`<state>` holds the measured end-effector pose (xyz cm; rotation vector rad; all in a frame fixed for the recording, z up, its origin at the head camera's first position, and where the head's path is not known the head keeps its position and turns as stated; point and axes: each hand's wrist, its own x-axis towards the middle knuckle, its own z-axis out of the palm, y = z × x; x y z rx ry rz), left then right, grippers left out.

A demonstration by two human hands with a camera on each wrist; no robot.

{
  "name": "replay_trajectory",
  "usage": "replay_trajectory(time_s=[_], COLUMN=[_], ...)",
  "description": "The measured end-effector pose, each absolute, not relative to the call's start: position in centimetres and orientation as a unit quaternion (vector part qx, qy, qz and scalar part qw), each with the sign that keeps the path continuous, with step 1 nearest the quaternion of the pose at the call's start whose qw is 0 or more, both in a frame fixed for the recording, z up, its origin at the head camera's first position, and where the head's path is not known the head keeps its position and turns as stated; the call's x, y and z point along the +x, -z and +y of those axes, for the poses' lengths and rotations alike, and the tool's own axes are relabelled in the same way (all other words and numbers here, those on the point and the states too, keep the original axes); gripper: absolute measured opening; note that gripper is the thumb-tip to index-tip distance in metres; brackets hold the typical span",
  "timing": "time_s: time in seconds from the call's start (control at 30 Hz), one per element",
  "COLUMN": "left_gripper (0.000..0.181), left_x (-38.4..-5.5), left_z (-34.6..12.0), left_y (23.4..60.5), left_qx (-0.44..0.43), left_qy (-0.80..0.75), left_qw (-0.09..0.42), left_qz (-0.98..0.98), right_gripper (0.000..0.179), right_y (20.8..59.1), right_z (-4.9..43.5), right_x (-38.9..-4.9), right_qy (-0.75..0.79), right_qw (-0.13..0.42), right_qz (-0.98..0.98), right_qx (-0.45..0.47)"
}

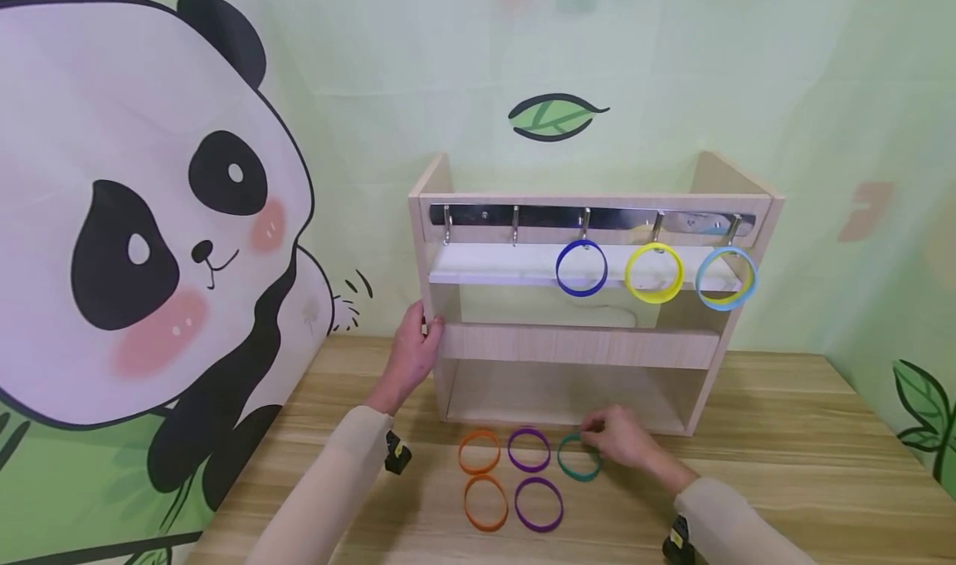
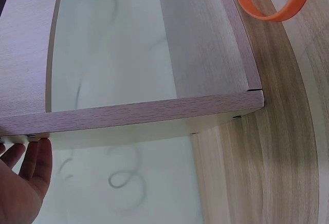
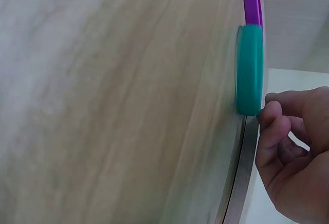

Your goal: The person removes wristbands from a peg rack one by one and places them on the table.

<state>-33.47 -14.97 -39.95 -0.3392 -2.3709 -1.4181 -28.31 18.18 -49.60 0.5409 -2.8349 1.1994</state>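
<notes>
My left hand point(image 1: 411, 351) rests against the outer left side of a wooden shelf rack point(image 1: 575, 345); in the left wrist view its fingertips point(image 2: 44, 149) touch the side panel. On the table in front, my right hand point(image 1: 623, 439) pinches the far right edge of a green silicone wristband point(image 1: 580, 475). Its thumb and fingers meet at the band's end in the right wrist view. Left of it lie two purple wristbands point(image 1: 529, 470) and two orange wristbands point(image 1: 485, 528). Dark blue point(image 1: 582, 294), yellow point(image 1: 654, 298) and light blue point(image 1: 753, 279) wristbands hang from the rack.
A metal hook strip point(image 1: 548, 216) runs along the rack's upper front; its two left hooks point(image 1: 515, 225) carry no bands. Another yellow band shows behind the light blue one. The rack stands on a wood-grain table point(image 1: 807, 449) near a printed panda backdrop point(image 1: 388, 133).
</notes>
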Motion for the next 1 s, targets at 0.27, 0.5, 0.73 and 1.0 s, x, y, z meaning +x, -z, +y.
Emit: replay_trajectory(time_s=[0.27, 0.5, 0.73, 1.0], left_gripper=[0.045, 0.045, 0.047, 0.046], left_x=[-33.5, -33.4, -33.3, -33.4], left_z=[-14.9, -14.9, -14.9, -14.9], left_y=[39.9, 39.9, 39.9, 39.9], left_qx=[-0.116, -0.116, -0.114, -0.115], left_qy=[0.501, 0.502, 0.503, 0.501], left_qw=[0.173, 0.172, 0.17, 0.172], left_qz=[-0.84, -0.84, -0.84, -0.841], right_gripper=[0.007, 0.009, 0.01, 0.01], right_y=[49.7, 49.3, 48.3, 46.6], right_z=[18.3, 18.6, 18.6, 18.3], right_x=[-28.5, -28.5, -28.0, -27.3], right_qy=[-0.38, -0.383, -0.398, -0.382], right_qw=[0.007, 0.012, -0.005, 0.007], right_qz=[-0.91, -0.907, -0.901, -0.902], right_qx=[0.168, 0.174, 0.17, 0.199])
